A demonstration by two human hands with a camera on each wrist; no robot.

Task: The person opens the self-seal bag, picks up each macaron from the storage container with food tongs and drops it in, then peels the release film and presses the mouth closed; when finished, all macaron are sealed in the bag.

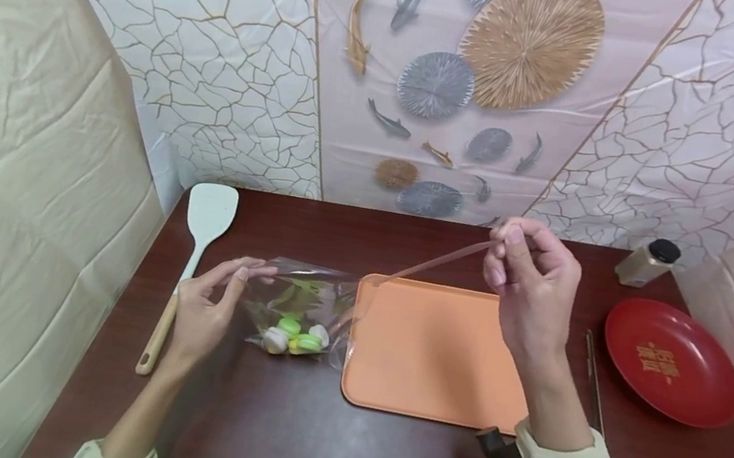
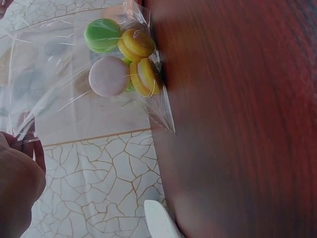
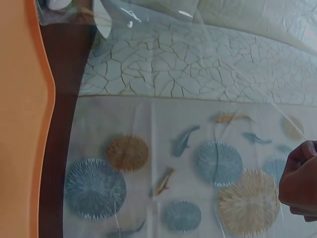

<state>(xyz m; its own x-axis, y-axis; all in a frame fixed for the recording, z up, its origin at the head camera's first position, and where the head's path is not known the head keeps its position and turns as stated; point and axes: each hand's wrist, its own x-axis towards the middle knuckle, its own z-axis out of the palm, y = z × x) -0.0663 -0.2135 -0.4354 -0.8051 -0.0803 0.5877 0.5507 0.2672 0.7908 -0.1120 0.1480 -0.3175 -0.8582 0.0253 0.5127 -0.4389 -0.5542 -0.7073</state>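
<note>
A clear plastic bag (image 1: 285, 292) with several macarons in green, yellow and pale lilac (image 2: 109, 76) at its bottom hangs left of the orange tray (image 1: 440, 357). Thumb and fingers of my left hand (image 1: 204, 315) pinch the bag's upper left corner. My right hand (image 1: 539, 296), raised over the tray, pinches the end of a thin see-through strip (image 1: 438, 261). That strip slants down from the fingers to the bag's right side, pulled straight. In the right wrist view the right hand (image 3: 299, 181) appears at the right edge with its fingers curled.
A pale spatula (image 1: 211, 214) with a wooden handle lies at the left. To the right are a red plate (image 1: 692, 393), a thin metal utensil (image 1: 595, 376) and a black-capped jar (image 1: 647, 264). Patterned cloth (image 1: 258, 54) hangs behind the dark table (image 1: 285, 444).
</note>
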